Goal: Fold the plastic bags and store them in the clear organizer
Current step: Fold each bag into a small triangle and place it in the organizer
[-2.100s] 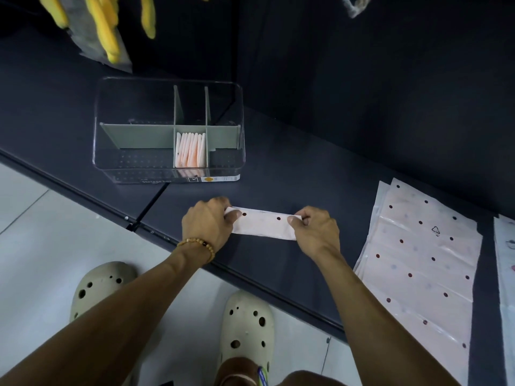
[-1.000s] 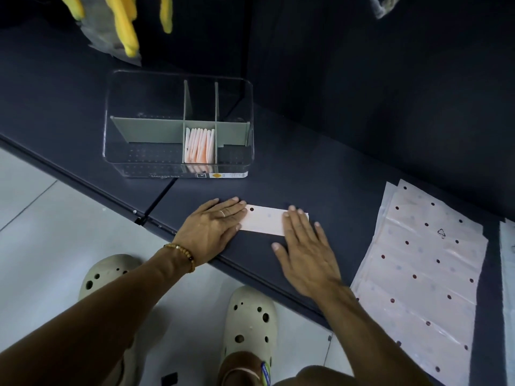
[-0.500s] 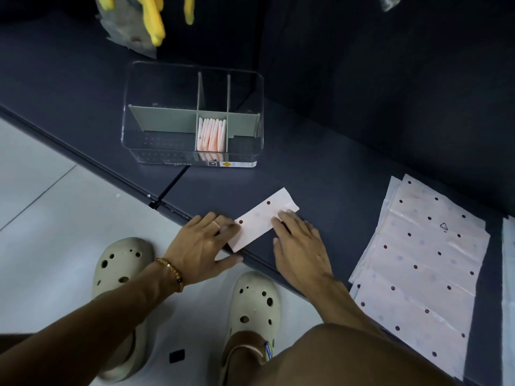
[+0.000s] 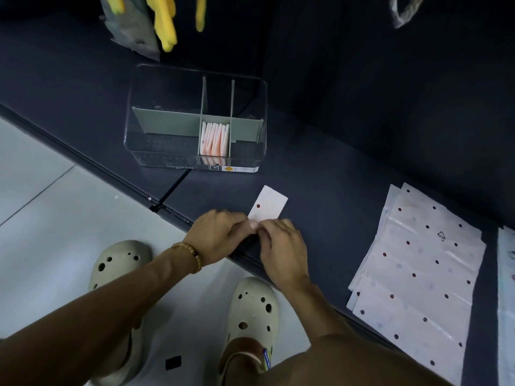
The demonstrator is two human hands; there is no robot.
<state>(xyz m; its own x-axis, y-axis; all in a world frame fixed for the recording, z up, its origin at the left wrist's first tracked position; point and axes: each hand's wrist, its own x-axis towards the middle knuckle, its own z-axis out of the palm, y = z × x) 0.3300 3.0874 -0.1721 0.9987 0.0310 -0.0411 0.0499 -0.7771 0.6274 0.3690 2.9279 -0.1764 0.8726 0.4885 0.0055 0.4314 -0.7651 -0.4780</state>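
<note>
A folded strip of white plastic bag with dark dots point(image 4: 268, 204) lies near the front edge of the dark counter, pointing away from me. My left hand point(image 4: 220, 232) and my right hand point(image 4: 281, 247) meet at its near end and pinch it; that end is hidden under my fingers. The clear organizer point(image 4: 156, 151) with grey dividers stands behind, to the upper left. Several folded bags point(image 4: 215, 139) stand upright in its narrow middle front compartment.
A stack of flat dotted plastic bags point(image 4: 423, 263) lies on the counter to the right, with another sheet point(image 4: 507, 288) at the frame's edge. Yellow gloves point(image 4: 164, 20) hang above the organizer. The counter edge point(image 4: 111, 174) runs diagonally; my feet in pale clogs stand on the floor below.
The strip was turned from lying sideways to pointing away from me. My hands went from pressing flat on it to pinching its near end together, and less of it shows.
</note>
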